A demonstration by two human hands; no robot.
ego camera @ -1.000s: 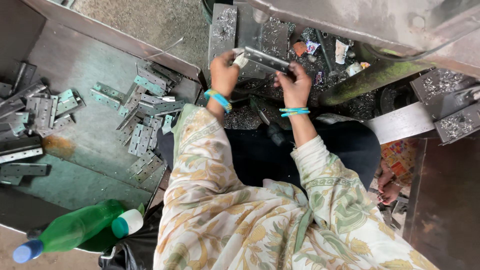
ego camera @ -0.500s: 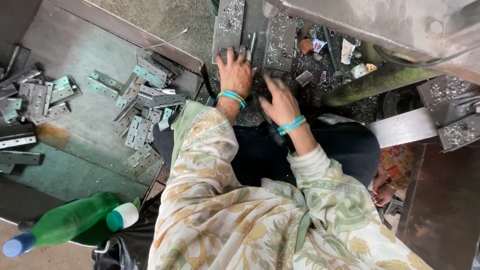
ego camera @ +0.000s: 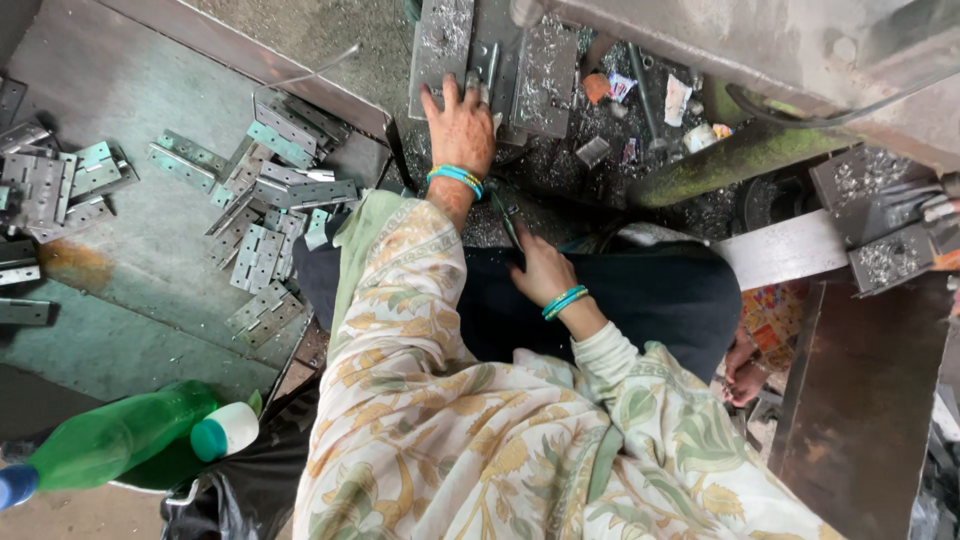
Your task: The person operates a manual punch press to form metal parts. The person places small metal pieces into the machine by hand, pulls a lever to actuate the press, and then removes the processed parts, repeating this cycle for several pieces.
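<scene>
Metal hinges (ego camera: 262, 215) beside left hand (ego camera: 460, 125)

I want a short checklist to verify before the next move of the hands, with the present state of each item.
1. Left hand lies flat on the metal plates at the machine: ok.
2. Right hand is off the plates, low by the dark lap, beside a thin tool: ok; whether it grips the tool: cannot tell.
3. Plates free of metal chips: not ok, chips cover them.
4. Pile of hinges on the tray lies on the left hand's side: ok.
5. Green bottle lies apart from the hands: ok.
</scene>
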